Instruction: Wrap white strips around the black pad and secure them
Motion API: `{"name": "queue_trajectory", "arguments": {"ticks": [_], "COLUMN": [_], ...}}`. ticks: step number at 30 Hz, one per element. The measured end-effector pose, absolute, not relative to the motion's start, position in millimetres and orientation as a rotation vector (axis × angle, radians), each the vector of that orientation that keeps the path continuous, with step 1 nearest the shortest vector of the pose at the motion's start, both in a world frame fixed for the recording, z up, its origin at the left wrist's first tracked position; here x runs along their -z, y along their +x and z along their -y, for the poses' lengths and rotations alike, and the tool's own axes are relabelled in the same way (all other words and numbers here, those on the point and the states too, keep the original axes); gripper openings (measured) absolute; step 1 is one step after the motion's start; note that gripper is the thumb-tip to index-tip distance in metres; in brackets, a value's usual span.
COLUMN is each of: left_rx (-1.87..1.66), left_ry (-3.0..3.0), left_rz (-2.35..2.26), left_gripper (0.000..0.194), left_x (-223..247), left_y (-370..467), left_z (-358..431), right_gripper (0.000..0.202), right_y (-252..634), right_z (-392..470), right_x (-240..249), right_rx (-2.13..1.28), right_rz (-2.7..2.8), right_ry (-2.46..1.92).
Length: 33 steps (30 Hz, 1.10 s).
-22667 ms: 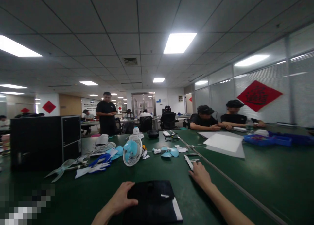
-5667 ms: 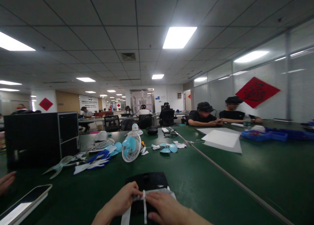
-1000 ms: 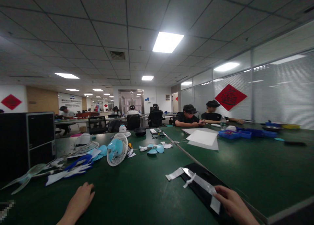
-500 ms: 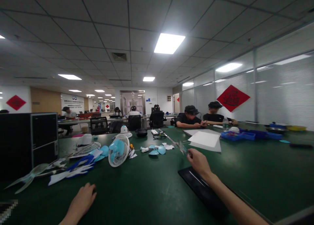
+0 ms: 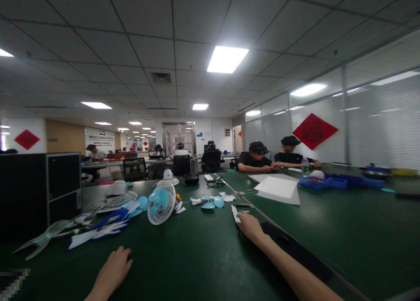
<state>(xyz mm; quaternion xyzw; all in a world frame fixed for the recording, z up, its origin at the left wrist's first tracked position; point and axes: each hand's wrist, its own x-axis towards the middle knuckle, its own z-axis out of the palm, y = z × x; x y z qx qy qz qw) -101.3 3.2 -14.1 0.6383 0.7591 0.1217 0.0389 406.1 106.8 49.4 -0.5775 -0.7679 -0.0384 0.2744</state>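
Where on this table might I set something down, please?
Bare green tabletop lies between left hand and right hand, and right of the flat black object. Crowded: around the blue and white fabric gloves and white plastic fan.

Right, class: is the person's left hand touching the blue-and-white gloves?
Apart. In the head view, green tabletop shows plainly between the left hand and the blue-and-white gloves.

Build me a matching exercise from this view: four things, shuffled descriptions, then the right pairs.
Things
1. Left hand
2. Right hand
3. Computer tower
4. Fan head

Descriptions
A. At a narrow white strip
B. Light blue and white
C. Near side of the green tabletop, apart from the strip
D. Black, at the picture's left edge

Pairs: 1-C, 2-A, 3-D, 4-B
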Motion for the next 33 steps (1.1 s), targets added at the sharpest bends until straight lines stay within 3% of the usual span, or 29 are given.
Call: {"name": "queue_trajectory", "arguments": {"ticks": [13,27,33], "left_rx": [-0.398,-0.414,-0.470], "left_ry": [1.963,2.024,1.975], "left_rz": [-2.331,-2.365,-2.347], "left_gripper": [0.044,0.040,0.039], "left_x": [20,19,14], "left_y": [-105,-97,-95], "left_z": [-6,-2,1], "right_gripper": [0.022,0.021,0.018], "right_y": [534,551,545], "right_z": [-64,-31,-21], "right_x": [-28,-33,-22], "right_rx": [0.217,0.161,0.009], "right_rz": [1.957,1.901,1.972], "right_ry": [-1.987,-2.039,-1.862]}}
